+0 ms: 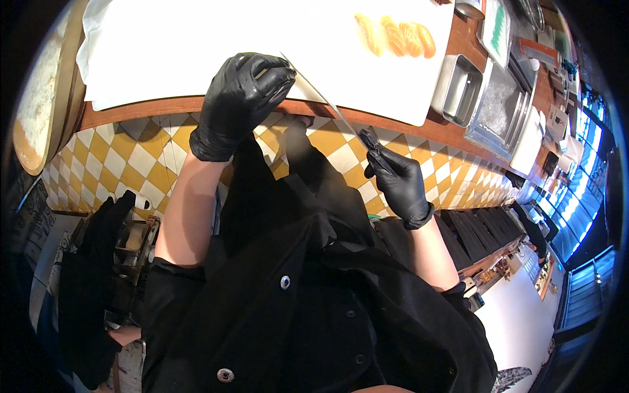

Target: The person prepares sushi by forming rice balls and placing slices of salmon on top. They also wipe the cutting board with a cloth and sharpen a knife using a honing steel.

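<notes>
My right hand (397, 179), in a black glove, grips the handle end of a long, thin knife (327, 99). The narrow blade slants up and left over the near edge of a white cutting board (196, 44). Close to the blade's tip, my left hand (245, 93), also gloved in black, is bent with its fingertips drawn together. Whether those fingertips touch the blade or pinch anything is unclear. Several orange-and-white striped salmon pieces (394, 37) lie side by side at the board's far right, apart from both hands.
A wooden tub of white rice (39, 93) stands at far left. Right of the board are a steel pan (458, 88) and a larger metal tray (499, 115). Another person (88, 285) in black is at lower left. The wooden counter edge (167, 104) runs above a tiled floor.
</notes>
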### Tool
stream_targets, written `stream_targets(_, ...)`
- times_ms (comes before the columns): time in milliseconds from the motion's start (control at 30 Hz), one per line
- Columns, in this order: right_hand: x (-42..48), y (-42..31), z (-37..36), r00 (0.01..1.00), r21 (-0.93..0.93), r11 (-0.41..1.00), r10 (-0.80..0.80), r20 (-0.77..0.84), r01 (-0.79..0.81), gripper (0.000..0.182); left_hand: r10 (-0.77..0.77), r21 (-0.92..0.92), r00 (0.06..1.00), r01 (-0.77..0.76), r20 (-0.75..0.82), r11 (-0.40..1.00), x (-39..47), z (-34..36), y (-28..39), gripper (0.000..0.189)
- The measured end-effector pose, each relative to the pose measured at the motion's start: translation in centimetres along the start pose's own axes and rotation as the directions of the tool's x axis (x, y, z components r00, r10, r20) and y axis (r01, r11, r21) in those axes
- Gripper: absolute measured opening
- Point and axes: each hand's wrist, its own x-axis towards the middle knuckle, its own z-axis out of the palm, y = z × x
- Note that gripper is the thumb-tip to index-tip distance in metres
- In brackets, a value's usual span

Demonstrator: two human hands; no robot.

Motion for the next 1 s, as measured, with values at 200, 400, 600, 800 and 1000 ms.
stream_targets(200, 0.5, 0.1, 0.1, 0.999, -0.042, 0.999, 0.033, 0.016, -0.032, 0.031, 0.003, 0.018, 1.0, -0.002, -0.024, 1.0, -0.3, 0.3, -0.3, 0.025)
stream_targets(400, -0.2, -0.1, 0.0, 1.0, -0.019, 0.999, 0.029, 0.01, -0.029, 0.028, 0.027, -0.09, 1.0, -0.026, 0.008, 0.996, -0.2, 0.0, -0.9, 0.026)
stream_targets(600, 0.3, 0.1, 0.1, 0.998, -0.069, 0.996, 0.055, 0.022, -0.054, 0.028, 0.031, -0.089, 0.998, -0.027, 0.054, 0.996, -0.4, -0.3, -1.1, 0.031)
stream_targets(800, -0.2, 0.4, -0.2, 0.999, -0.026, 0.999, 0.047, 0.027, -0.047, 0.028, 0.056, -0.002, 0.997, -0.056, 0.049, 0.998, -0.4, -0.6, -1.2, 0.035)
stream_targets(1000, 0.3, 0.4, 0.0, 0.998, -0.057, 0.997, 0.051, 0.029, -0.049, 0.028, 0.043, -0.07, 0.998, -0.04, 0.042, 0.997, -0.7, -0.8, -1.4, 0.035)
